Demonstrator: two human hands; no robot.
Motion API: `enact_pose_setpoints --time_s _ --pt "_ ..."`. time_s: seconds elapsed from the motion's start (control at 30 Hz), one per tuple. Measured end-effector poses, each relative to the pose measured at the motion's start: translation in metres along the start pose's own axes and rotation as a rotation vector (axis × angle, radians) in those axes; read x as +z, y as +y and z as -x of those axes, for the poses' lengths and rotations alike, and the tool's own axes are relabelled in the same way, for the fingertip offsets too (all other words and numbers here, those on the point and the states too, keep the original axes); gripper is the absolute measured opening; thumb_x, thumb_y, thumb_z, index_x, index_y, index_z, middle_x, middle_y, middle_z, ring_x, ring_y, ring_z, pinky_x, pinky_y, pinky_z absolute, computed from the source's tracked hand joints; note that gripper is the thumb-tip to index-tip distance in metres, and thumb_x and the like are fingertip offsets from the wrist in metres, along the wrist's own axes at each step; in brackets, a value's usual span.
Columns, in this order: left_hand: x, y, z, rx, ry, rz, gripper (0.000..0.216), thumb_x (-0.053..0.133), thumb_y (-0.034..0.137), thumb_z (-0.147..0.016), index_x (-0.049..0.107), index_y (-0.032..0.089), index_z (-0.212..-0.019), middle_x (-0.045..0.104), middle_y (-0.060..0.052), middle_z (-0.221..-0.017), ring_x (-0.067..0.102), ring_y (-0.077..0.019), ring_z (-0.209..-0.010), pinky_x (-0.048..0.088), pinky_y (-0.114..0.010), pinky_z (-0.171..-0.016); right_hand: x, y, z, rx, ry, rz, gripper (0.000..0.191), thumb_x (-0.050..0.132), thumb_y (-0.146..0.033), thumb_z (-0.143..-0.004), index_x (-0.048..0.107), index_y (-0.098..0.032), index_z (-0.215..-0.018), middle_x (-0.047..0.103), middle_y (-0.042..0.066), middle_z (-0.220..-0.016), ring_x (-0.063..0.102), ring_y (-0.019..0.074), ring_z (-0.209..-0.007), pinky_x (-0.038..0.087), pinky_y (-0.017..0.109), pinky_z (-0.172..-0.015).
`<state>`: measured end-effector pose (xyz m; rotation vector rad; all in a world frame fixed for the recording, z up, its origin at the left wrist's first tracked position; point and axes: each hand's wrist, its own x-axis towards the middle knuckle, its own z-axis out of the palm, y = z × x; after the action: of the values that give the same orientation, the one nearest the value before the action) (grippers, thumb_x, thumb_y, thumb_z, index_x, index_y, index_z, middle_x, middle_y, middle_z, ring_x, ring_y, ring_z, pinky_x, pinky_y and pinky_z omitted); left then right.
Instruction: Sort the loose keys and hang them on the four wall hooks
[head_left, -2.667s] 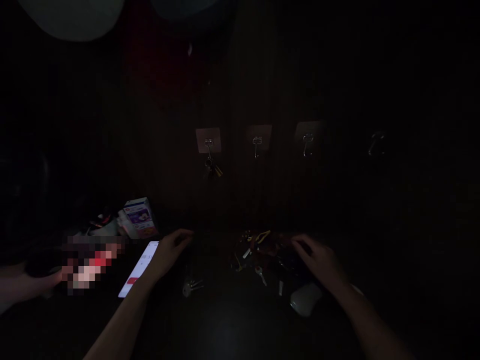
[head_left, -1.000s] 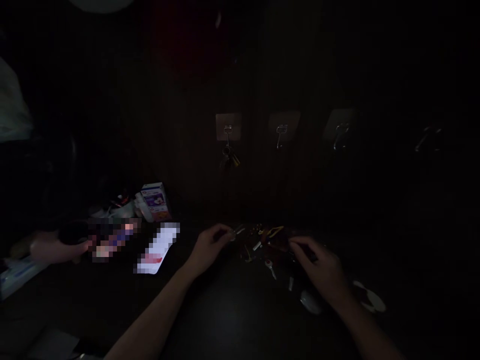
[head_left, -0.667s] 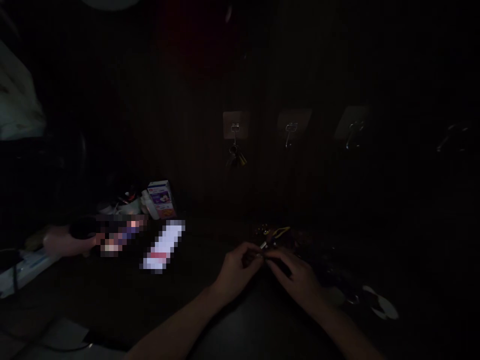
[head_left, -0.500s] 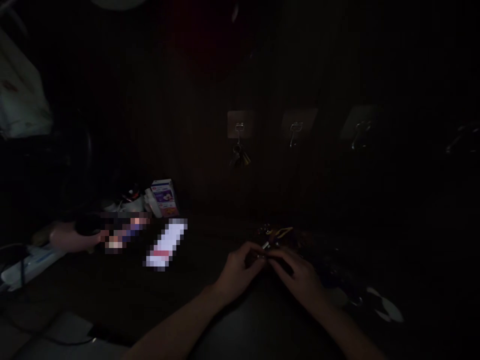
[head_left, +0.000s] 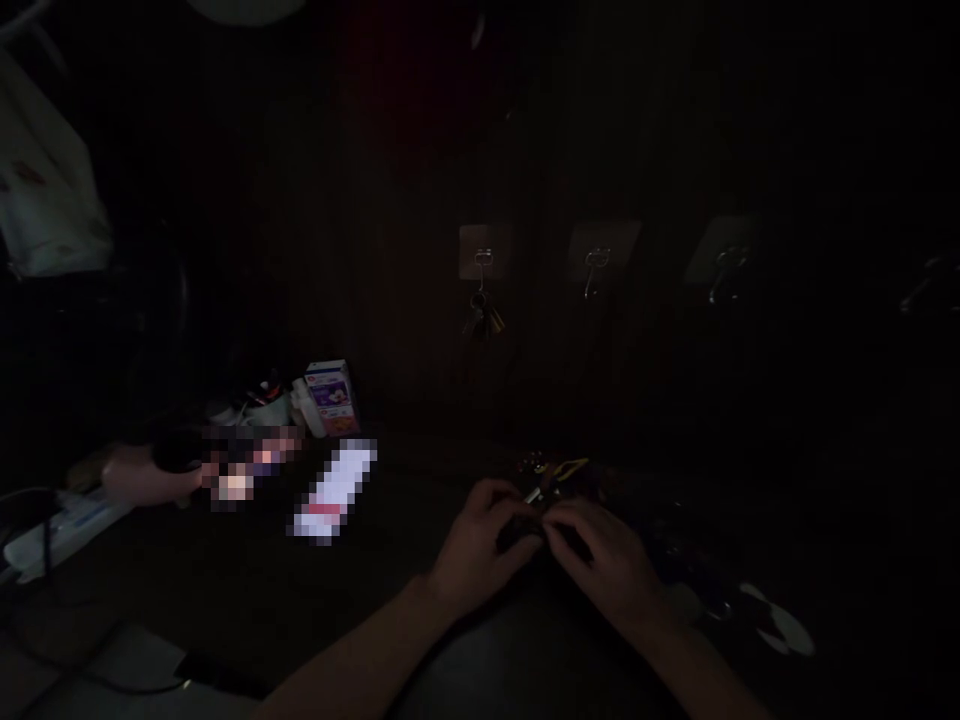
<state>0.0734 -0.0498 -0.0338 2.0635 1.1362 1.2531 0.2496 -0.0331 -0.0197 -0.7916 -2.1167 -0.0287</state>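
Observation:
The scene is very dark. My left hand and my right hand meet over a dark table, fingertips pinched together on a small metal thing, probably a key, too dim to name. Just beyond them lies a pile of keys with a yellow piece. On the wall behind hang several hooks: the left hook carries a bunch of keys, the second hook and the third hook are bare.
Another person's hand at the left holds a blurred-out thing. A lit phone lies on the table beside a small carton. A white bag hangs upper left. Pale flat pieces lie at the right.
My hands have come together from either side of the key pile and now pinch something between them. The view has shifted left, so the hooks sit further right.

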Motion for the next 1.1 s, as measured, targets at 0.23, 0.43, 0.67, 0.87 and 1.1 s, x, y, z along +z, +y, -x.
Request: enact_pose_setpoints --time_s 0.23,0.43,0.67,0.87,1.1 --pt "-0.003 0.009 -0.001 0.024 -0.071 0.079 0.020 0.057 0.016 -0.077 0.058 0.020 -0.097 0.061 -0.007 -0.106 0.055 -0.0191 -0.101 0.043 -0.033 -0.091 -0.002 0.000 0.006 -0.162 0.026 -0.034 0.024 0.050 -0.010 -0.086 0.056 -0.021 -0.106 0.066 0.004 -0.088 0.063 0.0154 -0.083 0.051 0.029 -0.073" --pt "-0.006 0.018 0.000 -0.171 -0.095 0.198 0.018 0.059 0.020 -0.076 0.056 0.018 -0.093 0.064 -0.001 -0.085 0.057 -0.0143 -0.078 0.045 -0.024 -0.072 -0.003 0.001 0.005 -0.137 0.046 -0.043 0.024 0.050 -0.010 -0.087 0.056 -0.021 -0.107 0.066 0.005 -0.088 0.063 0.0156 -0.082 0.052 0.029 -0.070" --pt "-0.004 0.018 -0.003 -0.230 -0.066 0.308 0.012 0.057 0.019 -0.079 0.063 0.018 -0.089 0.068 -0.002 -0.086 0.060 -0.0141 -0.082 0.045 -0.024 -0.078 -0.003 0.003 0.006 -0.113 0.028 -0.044 0.024 0.050 -0.010 -0.086 0.055 -0.021 -0.107 0.066 0.005 -0.089 0.064 0.0163 -0.085 0.052 0.031 -0.072" --pt "-0.011 0.016 -0.007 -0.300 0.057 0.366 0.009 0.058 0.023 -0.079 0.064 0.018 -0.082 0.067 -0.001 -0.078 0.060 -0.0135 -0.076 0.046 -0.023 -0.073 -0.005 0.006 0.007 -0.079 0.036 -0.033 0.022 0.049 -0.011 -0.087 0.056 -0.021 -0.105 0.067 0.005 -0.089 0.064 0.0163 -0.082 0.052 0.031 -0.073" --pt "-0.033 -0.002 -0.021 -0.513 0.323 0.575 0.022 0.063 0.038 -0.075 0.061 0.017 -0.080 0.063 0.001 -0.069 0.059 -0.0124 -0.062 0.046 -0.023 -0.059 -0.010 0.016 0.008 -0.016 0.078 0.060 0.022 0.046 -0.013 -0.088 0.057 -0.023 -0.104 0.068 0.005 -0.088 0.066 0.0170 -0.080 0.054 0.032 -0.074"
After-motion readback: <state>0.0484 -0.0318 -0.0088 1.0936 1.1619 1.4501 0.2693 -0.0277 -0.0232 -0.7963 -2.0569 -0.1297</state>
